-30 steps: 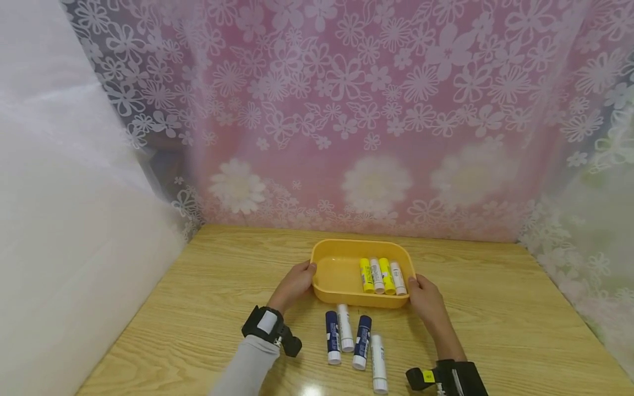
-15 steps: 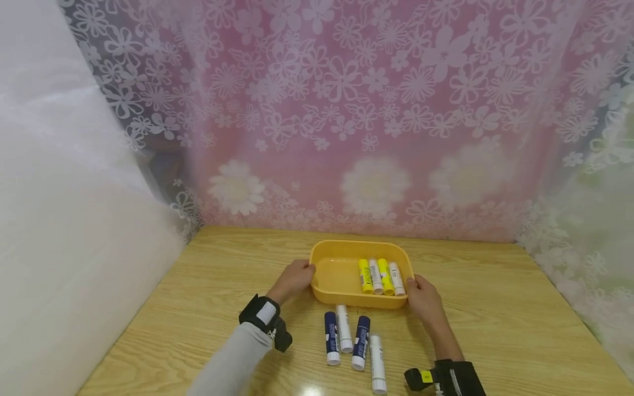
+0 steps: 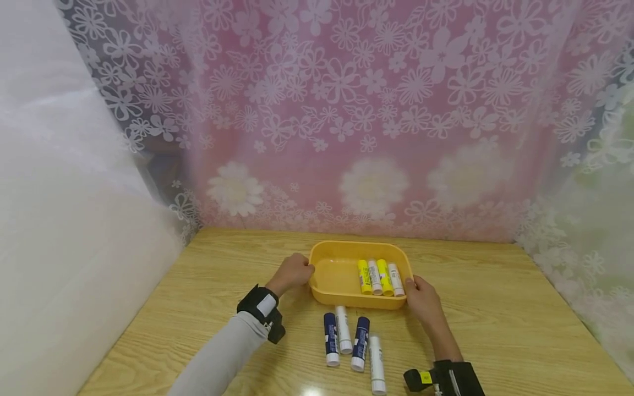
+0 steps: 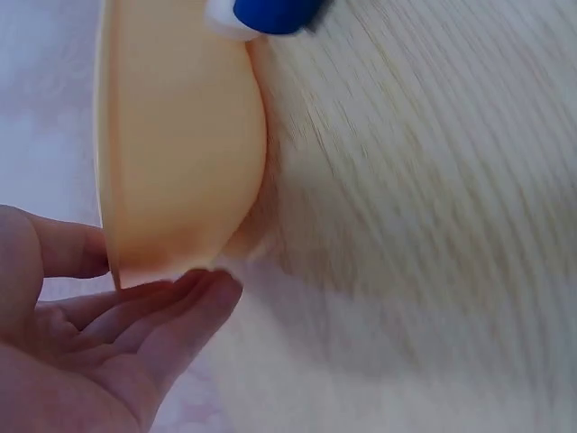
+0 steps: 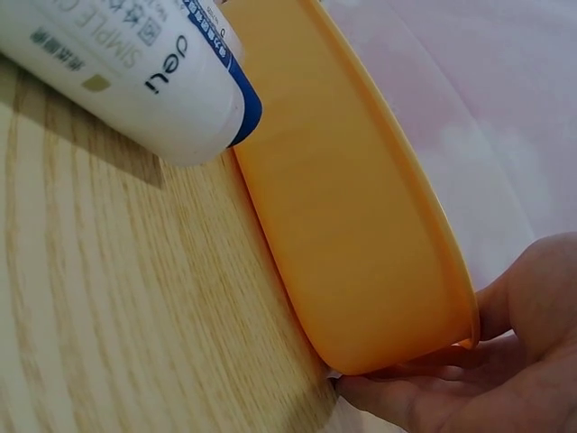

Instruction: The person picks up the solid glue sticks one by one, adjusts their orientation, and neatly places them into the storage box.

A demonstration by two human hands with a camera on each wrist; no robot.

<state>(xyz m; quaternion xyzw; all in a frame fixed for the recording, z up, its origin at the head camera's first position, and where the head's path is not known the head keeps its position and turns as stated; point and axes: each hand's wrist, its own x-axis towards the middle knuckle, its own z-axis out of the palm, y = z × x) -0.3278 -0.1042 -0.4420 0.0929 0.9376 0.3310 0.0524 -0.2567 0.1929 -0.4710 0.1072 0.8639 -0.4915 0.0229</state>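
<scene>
A yellow plastic tray point(image 3: 335, 275) stands on the wooden table, with yellow and white glue sticks lying side by side in its right part. My left hand point(image 3: 291, 273) grips the tray's left end, thumb over the rim and fingers against the outer wall, as the left wrist view shows. At the right end my right hand point(image 3: 425, 302) holds the rim the same way. In front of the tray lie two blue glue sticks point(image 3: 331, 339) and two white glue sticks point(image 3: 377, 366). In the right wrist view a white glue stick point(image 5: 135, 86) appears close up.
The wooden table point(image 3: 495, 308) extends to both sides of the tray. Behind it hangs a pink flowered curtain point(image 3: 317, 110), and a white sheet point(image 3: 74, 192) closes off the left side. Each wrist wears a black strap with a small camera.
My left wrist and forearm have swung a little to the left while the hand keeps its hold. The tray, the glue sticks and my right hand look almost unmoved.
</scene>
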